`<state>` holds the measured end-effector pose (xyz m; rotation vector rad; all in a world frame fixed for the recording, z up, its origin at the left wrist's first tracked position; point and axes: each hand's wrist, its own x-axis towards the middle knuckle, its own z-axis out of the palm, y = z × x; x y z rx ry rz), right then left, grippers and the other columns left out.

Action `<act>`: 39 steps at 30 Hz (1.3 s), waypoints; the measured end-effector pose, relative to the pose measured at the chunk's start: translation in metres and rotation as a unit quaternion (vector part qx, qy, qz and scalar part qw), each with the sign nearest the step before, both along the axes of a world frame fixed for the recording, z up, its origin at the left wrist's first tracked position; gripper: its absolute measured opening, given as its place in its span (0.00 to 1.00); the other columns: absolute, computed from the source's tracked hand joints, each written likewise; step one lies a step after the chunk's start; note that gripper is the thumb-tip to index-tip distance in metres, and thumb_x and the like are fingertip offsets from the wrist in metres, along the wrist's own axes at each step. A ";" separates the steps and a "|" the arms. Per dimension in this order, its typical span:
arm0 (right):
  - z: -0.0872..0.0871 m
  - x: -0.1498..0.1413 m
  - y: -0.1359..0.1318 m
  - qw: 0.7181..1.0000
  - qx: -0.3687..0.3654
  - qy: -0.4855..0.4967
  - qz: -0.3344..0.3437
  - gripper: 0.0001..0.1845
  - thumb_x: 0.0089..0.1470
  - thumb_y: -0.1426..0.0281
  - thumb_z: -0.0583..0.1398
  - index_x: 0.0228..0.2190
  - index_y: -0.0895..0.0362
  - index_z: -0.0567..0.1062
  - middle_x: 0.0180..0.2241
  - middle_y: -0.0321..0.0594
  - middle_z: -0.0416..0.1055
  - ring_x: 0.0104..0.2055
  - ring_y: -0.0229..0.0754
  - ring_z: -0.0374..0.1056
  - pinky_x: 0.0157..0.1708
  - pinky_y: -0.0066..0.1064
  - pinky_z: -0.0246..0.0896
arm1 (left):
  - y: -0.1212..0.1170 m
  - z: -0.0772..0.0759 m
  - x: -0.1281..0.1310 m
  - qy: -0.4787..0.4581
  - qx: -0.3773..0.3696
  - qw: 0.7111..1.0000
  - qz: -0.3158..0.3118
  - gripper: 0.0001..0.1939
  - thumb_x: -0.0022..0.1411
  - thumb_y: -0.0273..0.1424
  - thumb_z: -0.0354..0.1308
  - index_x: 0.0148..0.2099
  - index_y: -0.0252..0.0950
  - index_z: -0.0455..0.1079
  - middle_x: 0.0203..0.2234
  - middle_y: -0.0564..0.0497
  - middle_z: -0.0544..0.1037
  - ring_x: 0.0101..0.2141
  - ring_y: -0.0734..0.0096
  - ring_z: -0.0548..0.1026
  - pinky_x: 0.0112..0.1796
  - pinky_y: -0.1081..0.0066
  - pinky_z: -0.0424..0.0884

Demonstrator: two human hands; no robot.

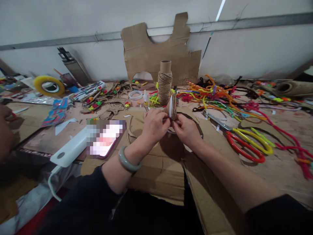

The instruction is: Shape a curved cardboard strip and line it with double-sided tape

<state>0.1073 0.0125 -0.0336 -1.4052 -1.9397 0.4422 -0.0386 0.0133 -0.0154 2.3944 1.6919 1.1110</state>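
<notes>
Both hands meet over the cardboard sheet [156, 178] on the table. My left hand [156, 125], its wrist in a pale green bangle [129, 160], pinches the lower end of a small twine-wrapped piece [173, 106] with a white inner face. From the other side my right hand [187, 130] grips the same piece with thumb and fingers pressed together. The piece stands upright above the fingertips, which hide its lower end. Just behind it is a cardboard tube wound with jute twine [165, 83]. Under my right hand lies a dark-edged ring-like object [199, 129], partly covered.
Scissors with red and yellow handles [244, 140] lie to the right, near tangled coloured cords [220, 94]. At left are a phone [107, 138], a white power strip [70, 147] and yellow tape [49, 85]. A small glue bottle [145, 98] stands behind. Another person's hand [6, 127] shows far left.
</notes>
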 end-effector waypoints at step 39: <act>0.010 0.006 0.010 0.901 -0.173 0.396 0.025 0.11 0.45 0.62 0.61 0.32 0.54 0.71 0.33 0.36 0.76 0.33 0.38 0.72 0.32 0.29 0.64 | -0.007 0.002 0.001 -0.187 0.017 0.979 -0.084 0.08 0.60 0.30 0.55 0.33 0.37 0.75 0.29 0.49 0.78 0.34 0.68 0.72 0.38 0.67 0.66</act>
